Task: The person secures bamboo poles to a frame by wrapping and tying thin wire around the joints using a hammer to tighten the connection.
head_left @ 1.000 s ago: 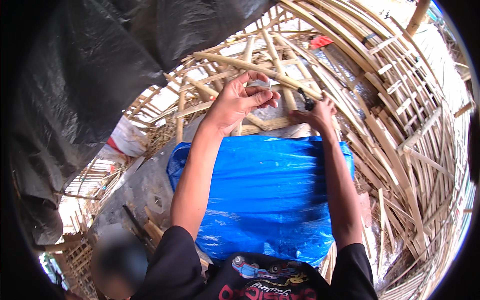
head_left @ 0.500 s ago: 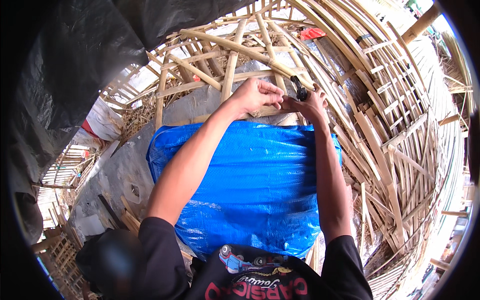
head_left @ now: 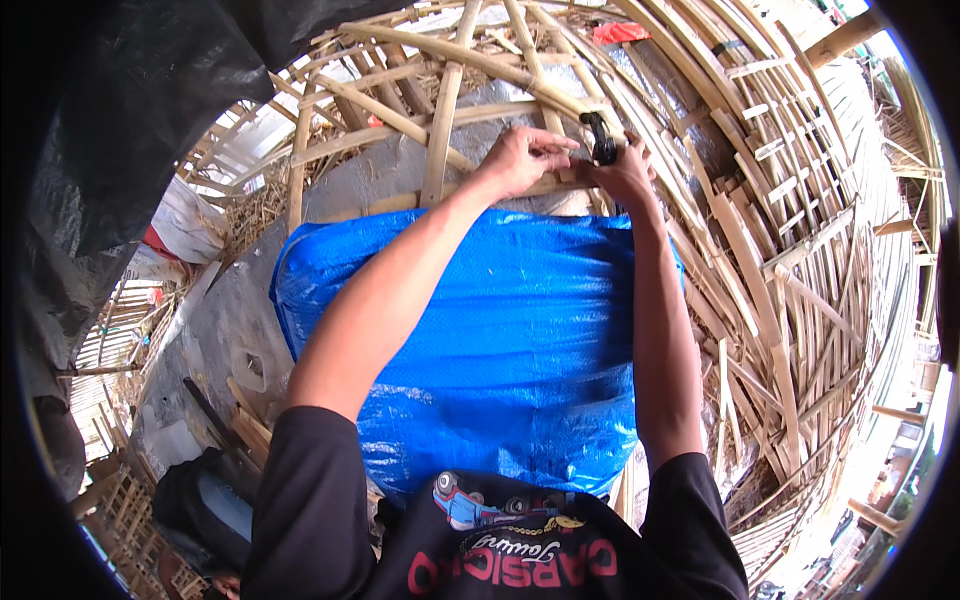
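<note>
Best steady the black object (head_left: 601, 142) at one o'clock, right hand (head_left: 627, 176) curled round it, left hand (head_left: 517, 163) nearly pinched, contents unclear.

Between the 2 forearms, the space over the broad bundle wrapped in shiny blue plastic sheet (head_left: 500, 330) is open. Beyond it, a long, round, tan bamboo pole (head_left: 470, 57) slants across the way, with a curved black object (head_left: 602, 138) blocking its near end beside the right hand (head_left: 625, 175). The left hand (head_left: 520, 160) closes the near side; any gap between the hands looks very narrow, perhaps none. Dense split-bamboo strips (head_left: 800, 230) bar the right, and a hanging black plastic sheet (head_left: 140, 120) the upper left.
</note>
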The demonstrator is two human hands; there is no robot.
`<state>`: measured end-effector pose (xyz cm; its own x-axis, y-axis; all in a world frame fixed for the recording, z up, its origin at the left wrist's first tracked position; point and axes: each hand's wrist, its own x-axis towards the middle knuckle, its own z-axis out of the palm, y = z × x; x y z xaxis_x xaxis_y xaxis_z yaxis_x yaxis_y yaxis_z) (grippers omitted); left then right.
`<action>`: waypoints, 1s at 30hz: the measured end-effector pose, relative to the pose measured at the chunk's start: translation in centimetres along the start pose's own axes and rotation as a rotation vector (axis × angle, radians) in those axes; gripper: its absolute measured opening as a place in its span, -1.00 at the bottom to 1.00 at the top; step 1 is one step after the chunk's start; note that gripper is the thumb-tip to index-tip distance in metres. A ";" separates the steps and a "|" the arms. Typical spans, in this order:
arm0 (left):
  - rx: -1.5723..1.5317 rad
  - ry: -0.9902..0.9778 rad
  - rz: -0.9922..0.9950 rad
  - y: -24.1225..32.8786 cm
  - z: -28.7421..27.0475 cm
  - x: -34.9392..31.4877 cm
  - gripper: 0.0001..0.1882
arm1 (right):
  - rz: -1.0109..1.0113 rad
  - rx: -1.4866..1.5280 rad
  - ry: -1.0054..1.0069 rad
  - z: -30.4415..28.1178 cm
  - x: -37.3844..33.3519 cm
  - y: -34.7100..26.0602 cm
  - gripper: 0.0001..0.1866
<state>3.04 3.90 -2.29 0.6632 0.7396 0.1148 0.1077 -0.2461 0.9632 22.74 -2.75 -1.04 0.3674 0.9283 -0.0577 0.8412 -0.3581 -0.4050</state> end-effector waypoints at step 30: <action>0.262 0.087 0.079 0.1 0.9 -0.5 -0.86 | -0.008 0.053 0.056 0.5 0.4 0.2 -0.19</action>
<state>3.38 2.90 -2.48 0.6121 0.7601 0.2182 0.2539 -0.4502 0.8561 22.88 -2.45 -1.58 0.3832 0.9237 -0.0039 0.8229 -0.3433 -0.4528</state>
